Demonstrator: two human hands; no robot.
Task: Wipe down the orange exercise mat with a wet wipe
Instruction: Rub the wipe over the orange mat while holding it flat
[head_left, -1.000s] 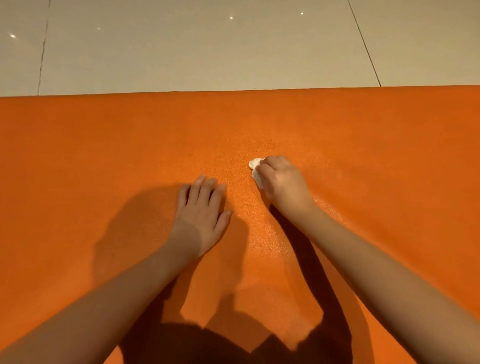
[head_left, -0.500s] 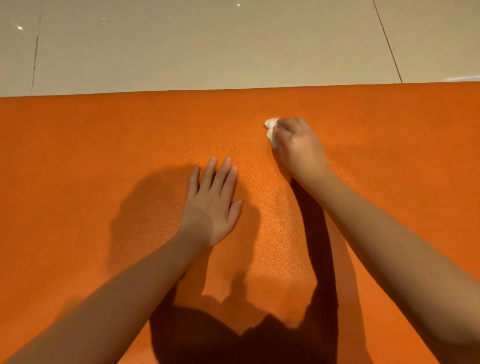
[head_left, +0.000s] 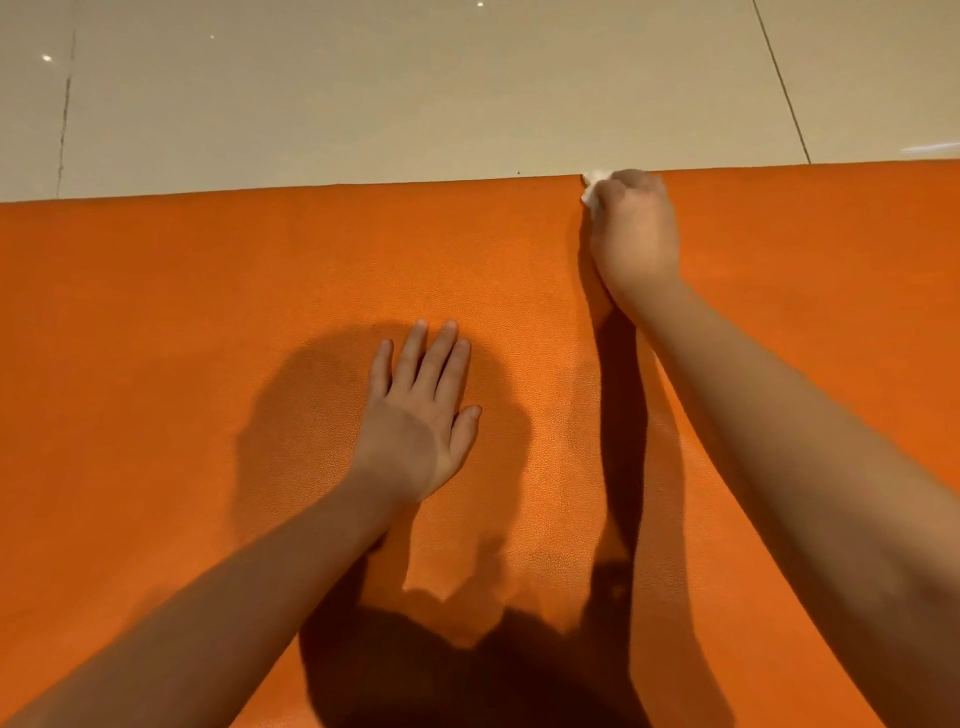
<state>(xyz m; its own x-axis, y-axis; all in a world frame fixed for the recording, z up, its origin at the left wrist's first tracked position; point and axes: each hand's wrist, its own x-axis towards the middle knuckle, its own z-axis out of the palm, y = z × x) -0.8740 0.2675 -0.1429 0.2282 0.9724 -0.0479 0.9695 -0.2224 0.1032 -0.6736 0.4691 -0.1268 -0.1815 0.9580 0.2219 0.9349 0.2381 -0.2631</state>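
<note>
Orange exercise mat (head_left: 208, 338) fills most of the head view, laid flat on a pale tiled floor (head_left: 363, 93); the left hand (head_left: 421, 415) rests palm down on the mat, fingers straight and together, grasping nothing; the right hand (head_left: 636, 234) reaches to the mat's far edge with fingers curled over a crumpled white wet wipe (head_left: 591, 188), which peeks out at the knuckles and touches that edge; dark shadows of the arms fall across the near mat.

Floor (head_left: 415, 93): glossy beige tile, dark grout lines. Directly on it: orange exercise mat (head_left: 208, 312), flat, grained surface. On mat: left hand (head_left: 415, 421), palm down, fingers straight; wet wipe (head_left: 591, 191), at far edge, gripped by right hand (head_left: 636, 228).
</note>
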